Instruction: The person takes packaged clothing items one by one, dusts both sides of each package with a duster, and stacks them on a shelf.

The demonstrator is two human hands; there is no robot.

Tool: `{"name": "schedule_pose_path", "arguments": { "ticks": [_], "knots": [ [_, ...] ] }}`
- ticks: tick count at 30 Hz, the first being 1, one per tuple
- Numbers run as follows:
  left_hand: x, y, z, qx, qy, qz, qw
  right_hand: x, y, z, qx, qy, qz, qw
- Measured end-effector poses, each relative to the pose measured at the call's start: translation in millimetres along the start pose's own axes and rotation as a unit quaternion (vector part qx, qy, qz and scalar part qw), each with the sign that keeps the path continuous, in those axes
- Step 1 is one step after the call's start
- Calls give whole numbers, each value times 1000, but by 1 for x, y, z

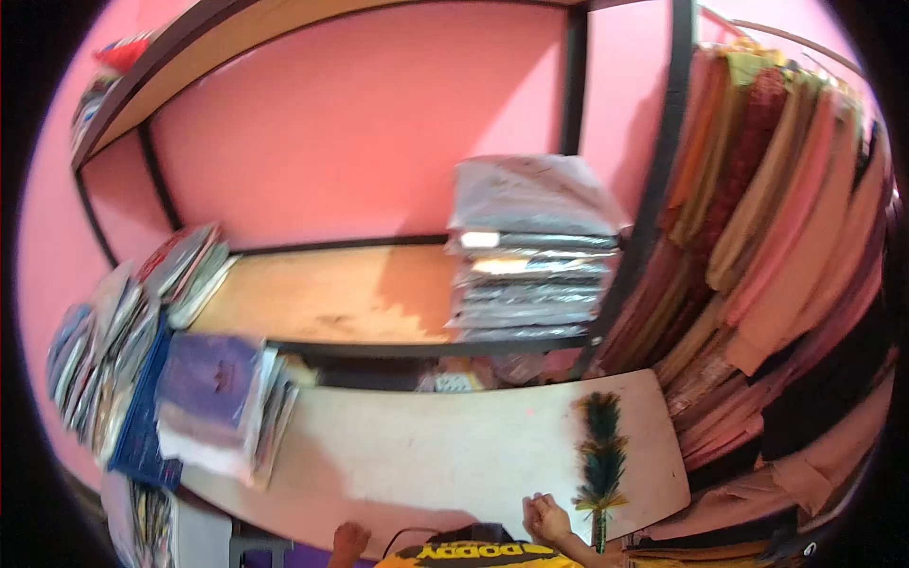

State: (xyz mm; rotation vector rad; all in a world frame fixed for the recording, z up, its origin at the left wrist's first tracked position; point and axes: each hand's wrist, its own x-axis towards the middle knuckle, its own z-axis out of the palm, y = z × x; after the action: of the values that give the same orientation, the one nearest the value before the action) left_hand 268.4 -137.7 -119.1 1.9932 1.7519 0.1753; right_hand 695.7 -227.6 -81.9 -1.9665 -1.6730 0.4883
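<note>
My left hand [350,541] is at the near edge of the white table [426,450], fingers curled in, nothing seen in it. Over the same edge, to the right, my right hand [543,517] is closed in a loose fist, and no object shows in it. Just right of that hand lies a feather duster [602,456] with dark green, yellow-tipped tufts, its handle pointing toward me. Neither hand touches it. Folded clothes in plastic bags, a purple one [216,375] on top, are stacked on the table's left end.
A dark-framed wooden shelf [322,293] stands behind the table, holding a stack of bagged garments [532,275]. Hanging clothes [767,218] crowd the right side. At left, a blue crate [142,426] adjoins more bagged clothes [104,350]. A grey stool [260,549] shows below the table.
</note>
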Motion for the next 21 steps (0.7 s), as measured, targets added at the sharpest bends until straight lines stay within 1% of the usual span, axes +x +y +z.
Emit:
{"name": "schedule_pose_path", "arguments": {
  "ticks": [1, 2, 3, 4, 5, 6, 7, 8, 9, 10, 11, 12, 13, 15, 16, 17, 18, 19, 21],
  "knots": [
    [-5, 17, -17, -6, 0, -20, 1000, 1, 7, 13, 33, 26, 23, 999],
    [-7, 18, -18, -14, 0, -41, 999, 8, 16, 24, 30, 20, 16, 999],
    [1, -5, 1, 5, -1, -8, 1000, 12, 23, 36, 27, 13, 9, 1000],
    [4, 4, -12, -18, -47, -52, 997, 22, 22, 39, 18, 3, -20, 1000],
    [7, 4, -18, -32, -25, 11, 999, 37, 13, 38, 11, -3, -48, 999],
    [13, -7, -13, -60, -27, 6, 998, 50, 5, 36, 15, -24, -77, 997],
    [13, -2, -23, -125, -34, -28, 991, 64, -9, 34, 19, -41, -105, 993],
    [14, 1, -36, -116, -54, -19, 992, 80, -36, 27, 5, -67, -116, 991],
    [13, -1, -43, -119, -51, -27, 991, 90, -60, 22, -10, -90, -126, 988],
    [13, -5, -49, -128, -38, -6, 991, 102, -72, 32, 31, -46, -172, 984],
    [11, -12, -53, -136, -25, 18, 990, 111, -85, 41, 30, -49, -176, 983],
    [9, -22, -55, -142, 8, 45, 989, 122, -111, 46, 61, -65, -177, 980],
    [5, -29, -61, -145, 8, 44, 989, 132, -136, 51, 91, -81, -178, 976],
    [-1, -41, -79, -146, 68, 32, 986, 155, -179, 74, 117, -116, -231, 959],
    [-5, -48, -88, -147, 67, 32, 986, 166, -203, 86, 113, -140, -252, 951],
    [-10, -57, -97, -176, 69, 24, 982, 175, -229, 97, 109, -164, -272, 942],
    [-13, -67, -105, -204, 71, 15, 976, 183, -257, 108, 116, -172, -294, 933],
    [-14, -78, -111, -203, 69, 14, 977, 190, -286, 119, 124, -180, -316, 923],
    [-18, -97, -120, -199, 103, 30, 974, 202, -348, 132, 152, -232, -271, 922]
  ]
}}
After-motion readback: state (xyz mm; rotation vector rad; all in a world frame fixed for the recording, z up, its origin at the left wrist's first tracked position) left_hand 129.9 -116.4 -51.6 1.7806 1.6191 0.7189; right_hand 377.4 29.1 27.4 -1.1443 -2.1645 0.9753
